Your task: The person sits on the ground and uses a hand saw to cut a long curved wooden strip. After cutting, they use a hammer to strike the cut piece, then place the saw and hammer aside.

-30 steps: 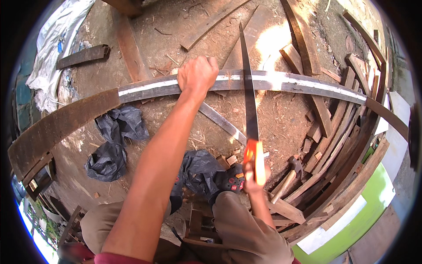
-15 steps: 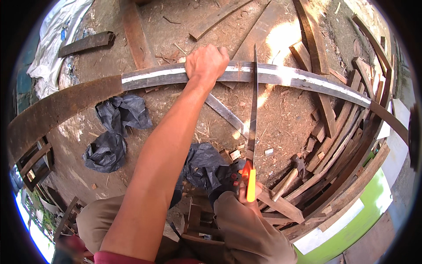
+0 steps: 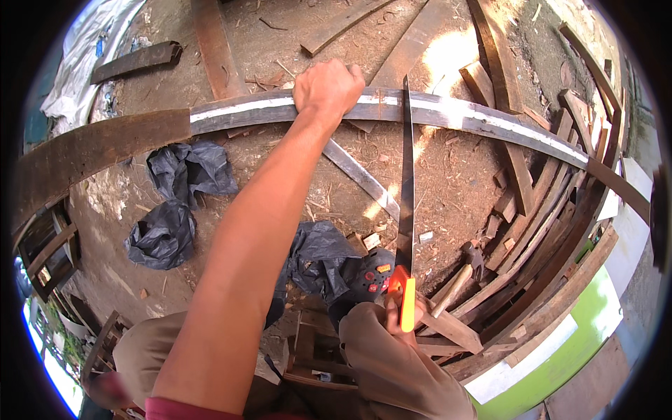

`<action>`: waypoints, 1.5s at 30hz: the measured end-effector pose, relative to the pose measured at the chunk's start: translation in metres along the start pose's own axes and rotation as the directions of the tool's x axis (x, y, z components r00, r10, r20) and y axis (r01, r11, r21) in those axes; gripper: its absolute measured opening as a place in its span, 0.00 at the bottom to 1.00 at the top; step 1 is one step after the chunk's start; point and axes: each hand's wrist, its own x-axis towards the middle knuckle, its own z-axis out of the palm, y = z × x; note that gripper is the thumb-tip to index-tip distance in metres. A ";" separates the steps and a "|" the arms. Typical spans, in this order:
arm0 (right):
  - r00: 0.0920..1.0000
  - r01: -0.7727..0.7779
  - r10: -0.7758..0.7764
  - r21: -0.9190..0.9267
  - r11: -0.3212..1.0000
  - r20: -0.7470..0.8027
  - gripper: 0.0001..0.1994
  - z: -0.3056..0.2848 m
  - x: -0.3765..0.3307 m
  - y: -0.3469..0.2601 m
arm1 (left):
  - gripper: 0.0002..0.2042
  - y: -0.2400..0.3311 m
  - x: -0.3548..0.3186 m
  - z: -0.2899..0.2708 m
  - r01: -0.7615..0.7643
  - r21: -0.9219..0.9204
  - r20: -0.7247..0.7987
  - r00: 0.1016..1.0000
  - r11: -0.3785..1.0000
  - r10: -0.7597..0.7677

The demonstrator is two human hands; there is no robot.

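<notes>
A long wooden board [image 3: 483,127], painted dark grey with a white stripe, runs across in front of me, bare brown toward its ends. My left hand [image 3: 327,89] is closed over it, left of the middle, with the arm stretched out. My right hand [image 3: 404,320], low and near my knee, grips a handsaw [image 3: 407,185] by its orange and yellow handle. The blade points away from me and crosses the board, its tip just past the far edge. A thin reddish line marks the board between my left hand and the blade. Whether the teeth have cut in is not visible.
A hammer [image 3: 458,283] lies right of the saw handle, beside a pile of planks [image 3: 539,259]. Crumpled dark plastic [image 3: 164,234] lies at left, and more [image 3: 323,259] by my foot. Loose boards [image 3: 348,26] lie beyond the work. A narrow strip [image 3: 364,180] extends below the board.
The saw has come slightly toward me, its handle lower and a bit farther right. My left hand keeps its hold on the board.
</notes>
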 end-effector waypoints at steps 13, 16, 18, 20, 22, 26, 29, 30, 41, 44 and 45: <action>0.975 0.041 -0.036 0.022 0.999 -0.220 0.04 0.046 0.130 -0.020 | 0.26 -0.008 0.005 0.002 0.024 -0.007 -0.040 0.999 1.000 -0.024; 0.981 0.037 -0.027 0.054 0.998 -0.190 0.02 0.046 0.110 -0.022 | 0.27 -0.005 0.002 -0.001 0.044 -0.042 -0.007 0.999 0.998 -0.044; 0.990 0.015 -0.015 -0.004 1.000 -0.142 0.01 0.048 0.110 -0.019 | 0.26 -0.005 0.000 0.004 0.021 0.009 -0.062 0.998 1.000 -0.021; 0.995 -0.067 0.067 0.007 0.998 -0.072 0.01 0.053 0.106 -0.015 | 0.26 -0.008 0.002 0.004 0.016 0.030 -0.078 0.997 0.999 -0.013; 0.998 -0.024 0.022 -0.042 0.999 -0.060 0.01 0.059 0.108 -0.014 | 0.26 -0.005 0.000 0.000 0.028 0.010 -0.039 0.999 1.000 -0.028; 0.997 -0.010 0.011 0.010 1.000 -0.070 0.01 0.069 0.113 -0.017 | 0.27 -0.002 -0.001 -0.002 0.036 -0.052 0.011 0.999 0.998 -0.035; 0.999 -0.030 0.030 -0.002 1.000 -0.038 0.01 0.065 0.104 -0.022 | 0.27 -0.003 0.000 -0.002 0.041 -0.066 0.047 0.998 0.997 -0.038; 0.999 -0.037 0.037 -0.005 0.999 -0.019 0.01 0.063 0.098 -0.024 | 0.27 -0.005 0.001 -0.002 0.047 -0.076 0.043 0.998 0.996 -0.044; 0.996 -0.058 0.060 0.030 0.998 -0.070 0.04 0.065 0.103 -0.022 | 0.25 -0.005 0.003 0.000 0.018 -0.034 0.015 1.000 0.999 -0.017; 0.981 -0.142 0.157 0.132 0.981 -0.116 0.05 0.079 0.164 -0.026 | 0.26 -0.008 0.003 0.004 -0.010 -0.074 -0.048 0.999 0.997 0.006; 0.981 -0.146 0.161 0.131 0.981 -0.108 0.06 0.079 0.170 -0.027 | 0.26 -0.010 0.003 0.002 -0.027 -0.099 -0.059 0.998 0.995 0.021</action>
